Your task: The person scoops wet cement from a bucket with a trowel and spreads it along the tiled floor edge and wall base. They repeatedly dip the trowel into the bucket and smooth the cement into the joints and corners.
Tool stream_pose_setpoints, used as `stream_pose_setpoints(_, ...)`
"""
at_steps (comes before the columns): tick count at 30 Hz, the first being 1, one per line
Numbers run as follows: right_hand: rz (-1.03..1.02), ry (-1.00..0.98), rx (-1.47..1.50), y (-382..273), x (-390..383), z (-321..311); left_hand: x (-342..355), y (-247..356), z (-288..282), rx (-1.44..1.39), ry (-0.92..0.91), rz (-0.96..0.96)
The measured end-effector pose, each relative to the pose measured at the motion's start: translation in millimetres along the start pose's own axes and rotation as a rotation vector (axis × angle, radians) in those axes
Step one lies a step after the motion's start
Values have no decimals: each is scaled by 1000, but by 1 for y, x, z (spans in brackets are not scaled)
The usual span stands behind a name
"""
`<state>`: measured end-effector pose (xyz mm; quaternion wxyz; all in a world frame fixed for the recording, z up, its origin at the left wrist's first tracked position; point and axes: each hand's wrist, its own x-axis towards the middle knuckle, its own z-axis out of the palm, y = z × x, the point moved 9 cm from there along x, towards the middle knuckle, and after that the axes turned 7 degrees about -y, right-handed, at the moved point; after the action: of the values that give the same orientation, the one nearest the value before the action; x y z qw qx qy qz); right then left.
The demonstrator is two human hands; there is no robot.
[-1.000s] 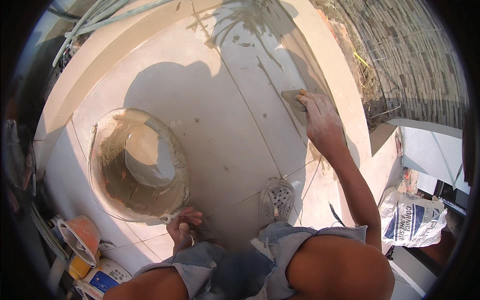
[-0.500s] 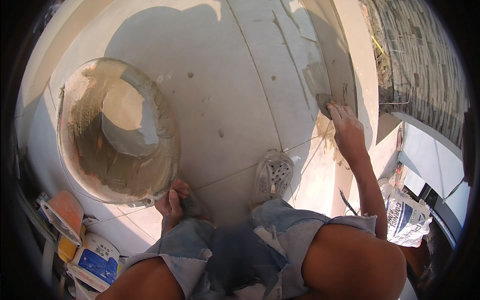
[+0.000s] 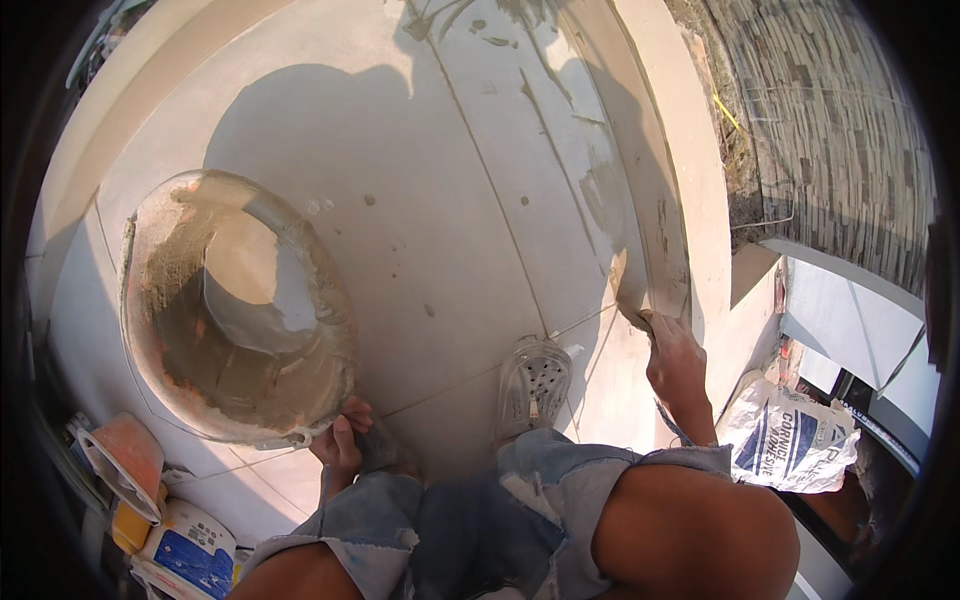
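A round bucket (image 3: 335, 270), smeared inside with grey-beige mortar, stands on the tiles to the left. My left hand (image 3: 342, 442) is closed at its near right rim, beside the handle lug; the exact grip is partly hidden. At the right, my right hand (image 3: 678, 365) presses a small grey-brown sponge-like pad (image 3: 632, 317) against the floor, where the tiles meet a low beige ledge (image 3: 660, 200). Wet mortar smears (image 3: 600, 195) streak the tiles and the ledge's foot beyond this hand.
Between my knees and the ledge rests my shoe (image 3: 535, 390), a clog with holes. An orange bowl (image 3: 125, 455) and a white-and-blue container (image 3: 190, 545) are at the lower left. To the right lie a crumpled white bag (image 3: 795, 430) and a wall of narrow stone strips (image 3: 830, 130).
My right hand has drawn the pad nearer to me along the foot of the ledge. My left hand stays at the bucket's rim. The whole view has shifted slightly.
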<state>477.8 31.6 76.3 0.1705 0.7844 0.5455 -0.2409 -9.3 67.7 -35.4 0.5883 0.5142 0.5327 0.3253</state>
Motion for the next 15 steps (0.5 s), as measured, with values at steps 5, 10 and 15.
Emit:
stream_pose_setpoints(5,-200,241,-43,-68,84,-74,-1,-3,-2,-14,-7,-52)
stream_pose_setpoints(10,-337,582,-31,-114,197,-159,1,-6,-2,-53,-39,-109)
stream_pose_setpoints(15,-333,655,-116,-142,320,-217,-2,-8,-5,-160,-79,-203)
